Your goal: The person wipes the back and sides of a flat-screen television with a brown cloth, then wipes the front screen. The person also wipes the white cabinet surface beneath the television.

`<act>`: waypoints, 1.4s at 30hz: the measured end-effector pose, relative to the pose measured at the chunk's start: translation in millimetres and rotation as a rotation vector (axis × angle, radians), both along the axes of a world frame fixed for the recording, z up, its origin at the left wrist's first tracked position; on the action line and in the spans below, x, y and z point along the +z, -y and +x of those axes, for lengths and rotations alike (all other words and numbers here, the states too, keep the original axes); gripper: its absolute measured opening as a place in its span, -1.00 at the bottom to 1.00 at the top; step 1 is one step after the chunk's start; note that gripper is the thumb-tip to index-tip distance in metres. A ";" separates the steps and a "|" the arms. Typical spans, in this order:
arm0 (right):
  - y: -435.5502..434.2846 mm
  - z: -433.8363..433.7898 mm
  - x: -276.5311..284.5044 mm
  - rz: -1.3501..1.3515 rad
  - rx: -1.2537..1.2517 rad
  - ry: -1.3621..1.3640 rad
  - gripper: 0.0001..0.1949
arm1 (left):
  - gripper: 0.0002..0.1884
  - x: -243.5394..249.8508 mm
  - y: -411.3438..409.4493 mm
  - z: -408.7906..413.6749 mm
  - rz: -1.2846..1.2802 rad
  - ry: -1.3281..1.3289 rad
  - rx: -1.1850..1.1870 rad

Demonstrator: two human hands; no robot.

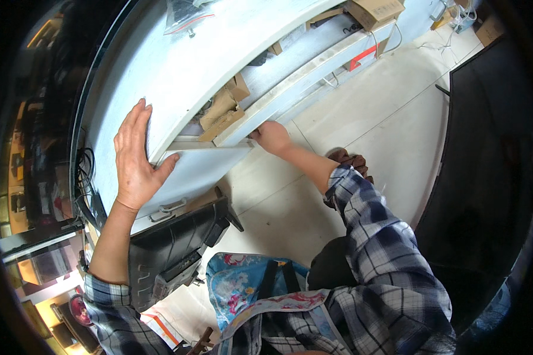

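My left hand [135, 164] rests with fingers together on the white countertop [195, 75], its thumb spread past the front edge. Below that edge a white drawer [288, 84] is pulled out part way. My right hand [273, 138] is curled at the near end of the drawer front [306, 84]; its fingertips are partly hidden there, so a handle under them cannot be made out. Inside the drawer lie torn cardboard boxes [224, 108] and a dark object [260, 58]. One brown carton [375, 13] sits at the drawer's far end.
A flat-screen television [173, 248] stands by the cabinet door handles [166, 211]. Another large dark screen [484, 177] is on the right. Black cables [85, 168] lie at the counter's back, and a zip-lock bag [189, 15] on top. Pale floor tiles [382, 106] lie between.
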State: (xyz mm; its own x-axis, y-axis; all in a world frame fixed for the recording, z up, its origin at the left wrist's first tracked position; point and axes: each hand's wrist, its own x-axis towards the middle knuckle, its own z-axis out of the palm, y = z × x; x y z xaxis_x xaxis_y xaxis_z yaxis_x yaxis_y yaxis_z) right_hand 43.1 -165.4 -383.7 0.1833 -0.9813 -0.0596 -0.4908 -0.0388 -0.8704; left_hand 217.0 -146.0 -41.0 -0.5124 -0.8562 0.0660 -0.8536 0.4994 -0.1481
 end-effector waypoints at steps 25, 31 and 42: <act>-41.0 -123.9 59.9 -0.520 0.109 -0.173 -0.62 | 0.11 -2.9 2.7 2.8 -0.005 0.022 -0.034; 32.0 -94.7 16.5 -0.618 0.050 -0.508 -0.47 | 0.10 -1.6 6.6 -1.8 0.025 0.013 -0.039; -16.4 -332.0 -18.0 -0.357 -0.738 0.124 -0.42 | 0.04 4.6 2.6 9.4 0.074 0.019 -0.043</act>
